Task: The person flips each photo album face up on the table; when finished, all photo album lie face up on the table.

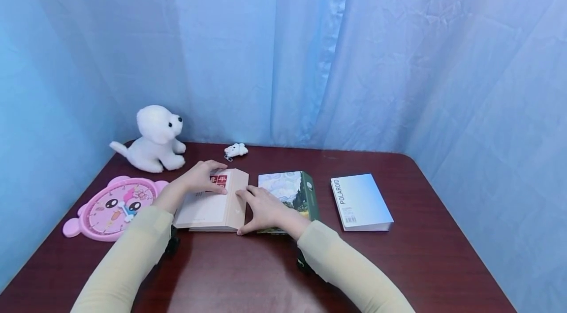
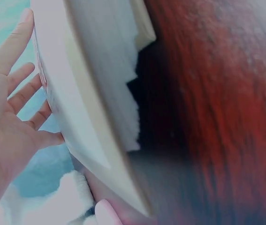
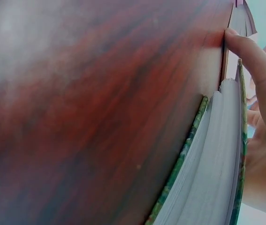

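Note:
A thick cream book (image 1: 204, 212) with a red printed block lies left of centre, its cover slanting above its pages. My left hand (image 1: 200, 177) rests on that cover with the fingers spread; the left wrist view shows the fingertips against it and torn-looking or uneven page edges (image 2: 109, 75) below. At the book's right side is my right hand (image 1: 271, 210), fingertips touching the spine and thumb by the near corner. Under the right hand and wrist lies a green book with a painted landscape cover (image 1: 283, 184), partly hidden. The right wrist view shows its pages (image 3: 217, 154).
A white plush dog (image 1: 155, 140) sits at the back left, behind a pink bear-shaped clock (image 1: 102, 207). A small white plush keychain (image 1: 236, 150) lies near the table's back edge. On the right is a blue-white POLAROID album (image 1: 363, 202). Curtains (image 1: 230, 57) surround the table.

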`<state>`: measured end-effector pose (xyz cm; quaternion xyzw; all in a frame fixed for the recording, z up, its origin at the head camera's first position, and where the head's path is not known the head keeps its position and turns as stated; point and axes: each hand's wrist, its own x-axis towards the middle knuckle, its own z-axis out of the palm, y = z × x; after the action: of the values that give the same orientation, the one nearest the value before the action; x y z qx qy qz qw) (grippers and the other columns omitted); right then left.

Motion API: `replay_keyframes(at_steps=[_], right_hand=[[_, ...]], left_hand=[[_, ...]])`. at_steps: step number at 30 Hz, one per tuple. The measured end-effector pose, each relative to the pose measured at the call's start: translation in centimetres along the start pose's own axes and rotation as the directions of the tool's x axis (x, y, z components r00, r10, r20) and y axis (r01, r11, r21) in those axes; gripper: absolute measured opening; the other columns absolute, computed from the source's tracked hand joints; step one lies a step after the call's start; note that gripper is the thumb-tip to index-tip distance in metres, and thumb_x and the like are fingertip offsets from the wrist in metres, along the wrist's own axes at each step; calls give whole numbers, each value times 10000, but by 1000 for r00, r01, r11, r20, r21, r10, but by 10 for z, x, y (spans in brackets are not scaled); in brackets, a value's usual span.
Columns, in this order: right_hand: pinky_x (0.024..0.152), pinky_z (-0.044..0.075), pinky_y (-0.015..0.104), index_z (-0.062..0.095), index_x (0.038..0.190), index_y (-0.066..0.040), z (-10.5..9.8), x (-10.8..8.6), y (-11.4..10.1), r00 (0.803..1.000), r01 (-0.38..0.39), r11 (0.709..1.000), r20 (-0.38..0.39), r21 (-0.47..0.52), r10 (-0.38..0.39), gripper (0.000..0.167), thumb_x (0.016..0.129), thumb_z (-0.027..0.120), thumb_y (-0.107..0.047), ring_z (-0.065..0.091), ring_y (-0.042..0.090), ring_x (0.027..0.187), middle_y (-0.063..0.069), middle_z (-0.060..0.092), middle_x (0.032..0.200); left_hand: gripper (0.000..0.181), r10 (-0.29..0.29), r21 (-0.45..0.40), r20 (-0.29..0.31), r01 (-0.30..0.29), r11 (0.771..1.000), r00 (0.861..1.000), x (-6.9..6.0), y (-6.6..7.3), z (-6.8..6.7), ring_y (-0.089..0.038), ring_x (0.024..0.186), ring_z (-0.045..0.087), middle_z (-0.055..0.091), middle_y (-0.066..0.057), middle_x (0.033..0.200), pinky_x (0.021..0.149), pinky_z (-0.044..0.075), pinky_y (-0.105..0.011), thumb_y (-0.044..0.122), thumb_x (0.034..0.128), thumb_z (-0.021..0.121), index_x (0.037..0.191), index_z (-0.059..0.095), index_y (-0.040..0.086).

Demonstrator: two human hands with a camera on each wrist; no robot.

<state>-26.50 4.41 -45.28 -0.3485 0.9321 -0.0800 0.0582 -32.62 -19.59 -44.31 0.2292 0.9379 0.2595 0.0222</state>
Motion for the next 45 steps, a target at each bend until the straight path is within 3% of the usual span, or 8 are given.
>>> replay_keyframes(at_steps=[7,18,29,39,45], right_hand=[[1010,412,365,339,1447,-198,-2,1,-2,1000,0,1000,-9,17,0,995,651,758,-624,441,221,1244,81,449,1376],[966,446,342,319,1451,-186,-7,-1,-4,1000,11,998,-10,63,-10,1014,642,786,-582,490,214,1196,72,511,1331],[997,424,316,350,1442,-201,-13,-8,2,998,47,985,-51,166,-39,962,657,779,-556,446,148,1241,40,453,1373],[985,437,322,380,1419,-188,-13,-17,4,990,99,978,-117,185,-78,873,699,746,-520,452,149,1245,34,442,1381],[978,443,346,388,1412,-184,-14,-22,4,983,132,966,-154,221,-99,833,717,740,-477,451,173,1240,49,421,1390]], left_hand=[[772,9,-67,-18,-10,998,1000,1,-2,1,-312,1214,483,552,-168,1302,1003,373,-500,402,706,817,1329,530,47],[769,-11,-98,-20,9,995,1000,0,0,0,-289,1179,499,557,-148,1255,992,383,-481,411,709,812,1348,517,100],[783,-39,-118,-17,36,992,999,1,2,-4,-264,1073,507,557,-112,1141,930,407,-473,454,745,770,1373,485,85],[742,-81,-140,18,83,987,997,-1,15,-9,-299,1141,494,512,-165,1223,962,406,-490,462,786,728,1365,491,64],[717,-71,-155,31,75,985,997,-1,15,-9,-323,1165,479,491,-185,1255,972,393,-516,458,796,720,1360,488,80]])
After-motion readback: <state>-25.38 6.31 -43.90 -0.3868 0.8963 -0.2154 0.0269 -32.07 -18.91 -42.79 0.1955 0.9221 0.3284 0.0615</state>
